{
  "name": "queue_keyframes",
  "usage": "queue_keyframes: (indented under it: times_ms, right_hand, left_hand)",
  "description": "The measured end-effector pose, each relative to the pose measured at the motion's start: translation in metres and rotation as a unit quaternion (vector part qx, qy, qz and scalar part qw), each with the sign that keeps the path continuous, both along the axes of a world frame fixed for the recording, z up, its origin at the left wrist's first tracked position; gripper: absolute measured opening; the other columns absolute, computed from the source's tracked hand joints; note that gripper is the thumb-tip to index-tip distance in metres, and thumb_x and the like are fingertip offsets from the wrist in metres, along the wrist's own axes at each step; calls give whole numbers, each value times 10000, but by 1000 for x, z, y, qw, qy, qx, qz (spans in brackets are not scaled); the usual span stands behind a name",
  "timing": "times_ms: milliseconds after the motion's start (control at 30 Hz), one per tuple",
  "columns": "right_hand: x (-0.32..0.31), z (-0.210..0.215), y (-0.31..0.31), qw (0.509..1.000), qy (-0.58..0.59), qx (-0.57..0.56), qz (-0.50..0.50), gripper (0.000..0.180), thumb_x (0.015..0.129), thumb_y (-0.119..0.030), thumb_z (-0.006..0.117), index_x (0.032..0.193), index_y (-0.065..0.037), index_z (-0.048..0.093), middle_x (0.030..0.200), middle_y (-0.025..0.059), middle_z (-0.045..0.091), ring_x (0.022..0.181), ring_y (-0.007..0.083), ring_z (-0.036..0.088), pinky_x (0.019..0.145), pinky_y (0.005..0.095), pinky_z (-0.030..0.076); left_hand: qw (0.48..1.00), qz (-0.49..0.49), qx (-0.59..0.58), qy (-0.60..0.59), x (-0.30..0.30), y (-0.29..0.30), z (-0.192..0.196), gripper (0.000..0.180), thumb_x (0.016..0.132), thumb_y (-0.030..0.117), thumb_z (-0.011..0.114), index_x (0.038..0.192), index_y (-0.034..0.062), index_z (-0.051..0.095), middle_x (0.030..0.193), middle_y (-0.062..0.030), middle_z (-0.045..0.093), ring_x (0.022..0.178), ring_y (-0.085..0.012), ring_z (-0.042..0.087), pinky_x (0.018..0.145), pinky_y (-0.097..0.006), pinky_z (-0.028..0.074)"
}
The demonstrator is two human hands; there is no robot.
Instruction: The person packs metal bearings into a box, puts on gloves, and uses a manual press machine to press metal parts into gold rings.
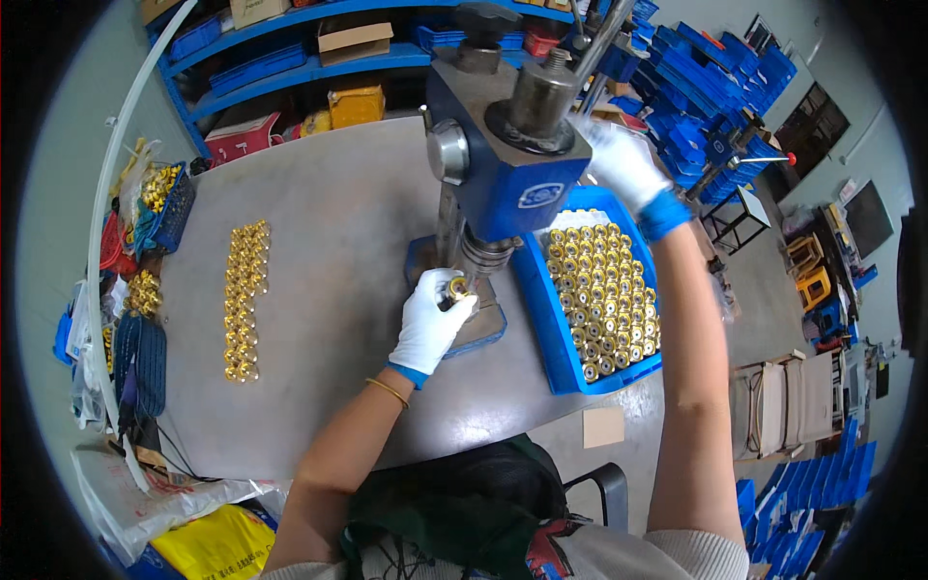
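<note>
My left hand [431, 323], in a white glove with a blue cuff, pinches a small round brass fitting [457, 288]. It holds the piece under the ram of a blue bench press [512, 184], just above the press base [476, 336]. My right hand [623, 166], gloved the same way, is raised beside the far right side of the press head. Motion smears its fingers and the press partly covers them, so I cannot tell whether they grip anything. Right of the press, a blue tray [556, 348] holds many brass fittings [604, 300] in rows.
More brass fittings [246, 300] stand in rows on the grey table [329, 242], left of the press. A dark basket [174, 213] with yellow parts is at the left edge. Blue shelving [290, 75] runs behind. Stacked blue bins [691, 97] rise at the far right.
</note>
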State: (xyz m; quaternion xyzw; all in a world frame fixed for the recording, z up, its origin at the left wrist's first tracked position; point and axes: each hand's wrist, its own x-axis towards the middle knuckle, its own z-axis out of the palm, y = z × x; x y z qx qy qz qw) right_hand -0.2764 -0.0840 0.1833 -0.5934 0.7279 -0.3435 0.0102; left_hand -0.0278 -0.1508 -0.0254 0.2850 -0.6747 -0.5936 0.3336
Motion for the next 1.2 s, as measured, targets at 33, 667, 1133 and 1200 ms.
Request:
queue_keyframes:
  times_ms: [33,667,1133,1200]
  right_hand:
    - [-1,-15,-5,960,91,212,-160,532,884,-499,611,1142,-36,667,1099,235,662,1023,384,642,913,398,505]
    - [28,-82,29,963,246,108,-4,206,835,-252,647,814,-54,700,760,180,678,706,379,666,625,456,525]
    - [60,-144,15,947,2,228,228,373,828,-257,700,1115,-25,644,1073,195,671,960,341,651,906,389,490]
    - [60,-89,7,999,-8,-13,-49,307,951,-285,567,1146,-52,611,1122,103,636,1014,235,597,945,325,471]
  left_hand:
    - [1000,4,-1,-2,4,-5,-4,422,768,126,788,1126,21,590,1001,-95,660,928,-184,648,826,-314,535]
    - [744,194,-426,-477,215,-165,-23,402,728,208,780,1080,109,613,1127,-118,598,1027,-333,574,854,-443,469]
    - [848,172,-413,-286,142,-112,-2,439,759,252,779,1126,76,614,1124,-161,591,1053,-339,573,901,-420,483]
    - [908,78,-369,-184,103,-79,6,471,753,281,795,1135,64,624,1127,-155,595,1045,-326,587,896,-410,492]
